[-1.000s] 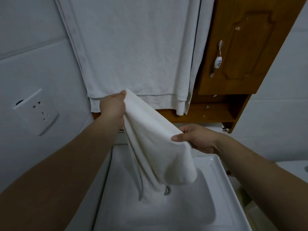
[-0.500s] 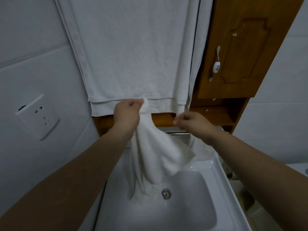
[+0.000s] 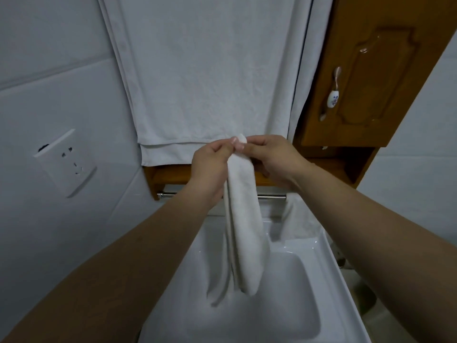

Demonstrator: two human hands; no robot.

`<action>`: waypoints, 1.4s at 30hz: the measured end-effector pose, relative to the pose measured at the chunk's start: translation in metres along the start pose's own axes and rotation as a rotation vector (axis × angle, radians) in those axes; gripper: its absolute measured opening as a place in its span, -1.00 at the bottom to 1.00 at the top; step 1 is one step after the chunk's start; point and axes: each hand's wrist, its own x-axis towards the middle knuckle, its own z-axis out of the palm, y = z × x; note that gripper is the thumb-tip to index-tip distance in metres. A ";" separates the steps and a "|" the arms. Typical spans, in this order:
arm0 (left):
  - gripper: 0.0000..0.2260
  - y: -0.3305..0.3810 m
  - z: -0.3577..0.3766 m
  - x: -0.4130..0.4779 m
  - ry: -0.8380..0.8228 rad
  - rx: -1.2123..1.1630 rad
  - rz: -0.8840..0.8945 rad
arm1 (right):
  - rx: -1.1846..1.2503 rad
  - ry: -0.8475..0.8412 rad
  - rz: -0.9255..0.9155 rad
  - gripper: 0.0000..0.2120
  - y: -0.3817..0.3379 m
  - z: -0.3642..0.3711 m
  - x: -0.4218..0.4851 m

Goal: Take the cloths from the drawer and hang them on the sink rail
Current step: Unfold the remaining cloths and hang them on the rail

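Note:
A white cloth [image 3: 246,226] hangs down in a long fold over the white sink [image 3: 319,273]. My left hand [image 3: 210,169] and my right hand [image 3: 272,157] both pinch its top end, fingertips together, just in front of the big hanging towel's hem. The metal sink rail [image 3: 270,196] runs behind the cloth, below the wooden shelf. Another white cloth [image 3: 296,221] hangs from the rail's right part, its lower end resting on the sink rim. The drawer is out of sight.
A large white towel [image 3: 210,75] hangs on the wall above. A wooden cabinet [image 3: 371,78] with a ceramic handle is at the upper right. A wall socket [image 3: 66,159] sits on the tiled wall at the left.
My right hand has come in from the right and met my left hand at the cloth's top. The cloth, spread between the hands a second ago, is now gathered into one narrow hanging fold.

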 end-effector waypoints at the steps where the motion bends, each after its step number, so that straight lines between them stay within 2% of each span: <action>1: -0.79 -0.001 -0.001 0.002 0.004 -0.033 -0.002 | -0.012 0.018 -0.006 -0.76 0.002 0.001 0.000; 4: -0.79 -0.003 -0.003 0.006 -0.017 -0.063 0.009 | -0.106 0.138 -0.102 -0.83 0.003 0.004 0.003; 8: -0.68 -0.004 -0.001 0.008 -0.047 -0.076 0.016 | -0.305 0.232 -0.247 -0.85 -0.009 0.008 0.009; 12: -0.79 -0.008 0.000 0.005 -0.137 -0.077 -0.023 | -0.469 0.239 -0.266 -0.80 -0.026 0.004 0.011; 15: -0.85 -0.013 0.001 0.005 -0.176 0.001 0.000 | -0.546 0.278 -0.281 -0.79 -0.033 -0.003 0.013; 21: -0.82 -0.042 0.006 0.003 -0.194 0.243 -0.027 | -0.518 0.402 -0.333 -0.82 -0.052 -0.017 0.016; 24: -0.84 -0.053 0.006 0.000 -0.207 0.296 -0.025 | -0.494 0.478 -0.325 -0.84 -0.064 -0.027 0.015; 29: -0.84 -0.074 -0.008 0.001 -0.110 0.399 -0.074 | -0.445 0.626 -0.310 -0.80 -0.084 -0.052 0.009; 32: -0.83 -0.082 -0.018 -0.001 -0.116 0.516 -0.049 | -0.442 0.697 -0.300 -0.83 -0.088 -0.067 0.006; 36: -0.84 -0.087 -0.029 -0.001 -0.045 0.572 -0.069 | -0.445 0.819 -0.206 -0.85 -0.075 -0.088 0.004; 39: -0.84 -0.089 -0.033 0.002 0.033 0.659 -0.106 | -0.611 0.798 -0.120 -0.73 -0.050 -0.090 0.001; 42: -0.81 -0.086 -0.030 0.002 0.068 0.718 -0.060 | -0.827 0.663 -0.108 -0.76 -0.018 -0.076 -0.002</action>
